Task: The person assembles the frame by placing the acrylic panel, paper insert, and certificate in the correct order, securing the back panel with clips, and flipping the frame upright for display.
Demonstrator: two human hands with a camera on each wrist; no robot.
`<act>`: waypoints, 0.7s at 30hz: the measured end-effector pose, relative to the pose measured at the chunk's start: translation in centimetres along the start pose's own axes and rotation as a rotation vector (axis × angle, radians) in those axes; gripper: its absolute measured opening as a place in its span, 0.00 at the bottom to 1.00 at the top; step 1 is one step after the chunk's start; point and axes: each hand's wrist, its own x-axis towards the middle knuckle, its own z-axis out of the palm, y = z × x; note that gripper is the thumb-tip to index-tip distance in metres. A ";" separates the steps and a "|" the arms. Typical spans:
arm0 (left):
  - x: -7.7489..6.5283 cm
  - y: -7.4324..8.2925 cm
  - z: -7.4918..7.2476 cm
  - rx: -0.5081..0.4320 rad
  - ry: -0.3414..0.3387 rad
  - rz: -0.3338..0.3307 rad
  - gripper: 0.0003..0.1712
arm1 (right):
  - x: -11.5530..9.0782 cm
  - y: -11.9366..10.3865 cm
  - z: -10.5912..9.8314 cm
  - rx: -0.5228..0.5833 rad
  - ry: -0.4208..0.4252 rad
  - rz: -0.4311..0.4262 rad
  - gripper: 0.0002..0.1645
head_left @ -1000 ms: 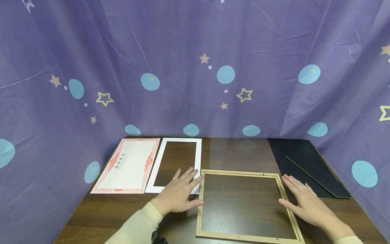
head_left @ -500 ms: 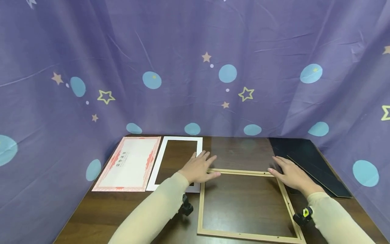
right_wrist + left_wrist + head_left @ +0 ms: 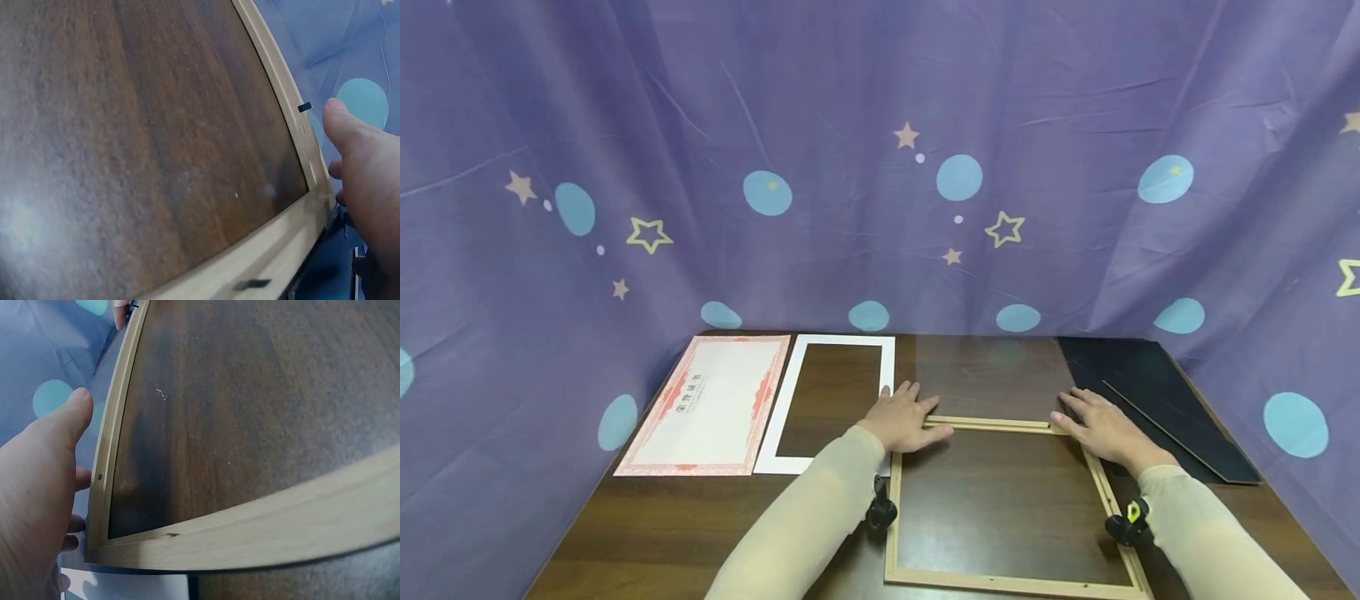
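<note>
A bare light-wood picture frame (image 3: 1011, 582) lies flat on the brown table. At its far left corner is my left hand (image 3: 901, 419), fingers extended and thumb pointing inward above the far rail. My right hand (image 3: 1101, 429) is at the far right corner, its fingers also extended. In the left wrist view, the left fingers (image 3: 82, 479) reach beyond the outer edge of the frame (image 3: 262, 540); whether they touch it is unclear. The right wrist view shows the right thumb (image 3: 337, 115) beside the rail (image 3: 294, 106), near a small dark metal tab.
Behind the frame lies a transparent sheet (image 3: 992, 375). To the left are a white mat (image 3: 793, 465) with a rectangular window and a red-bordered certificate (image 3: 730, 417). A black backing board (image 3: 1127, 367) lies at the right, and a patterned purple curtain (image 3: 850, 167) surrounds the table.
Both hands have moved away from the wearer, from the frame's sides to its far corners, the right also leftward. The frame stays about where it was.
</note>
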 end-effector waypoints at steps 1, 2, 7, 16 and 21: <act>0.0 0.1 0.0 -0.001 0.000 -0.002 0.47 | -0.1 0.0 0.0 -0.002 -0.005 0.004 0.43; 0.0 0.1 0.0 -0.003 0.000 -0.002 0.46 | -0.1 0.0 0.0 -0.006 -0.006 0.008 0.43; 0.0 -0.1 0.3 -0.004 0.004 -0.001 0.46 | -0.2 -0.1 0.1 -0.003 -0.026 0.028 0.41; -0.4 -0.4 0.3 -0.068 -0.002 -0.010 0.48 | 0.4 -0.8 0.9 0.068 -0.003 0.022 0.38; -0.5 -0.6 0.4 -0.109 0.022 -0.005 0.49 | 0.8 -1.3 1.1 0.137 0.005 0.033 0.38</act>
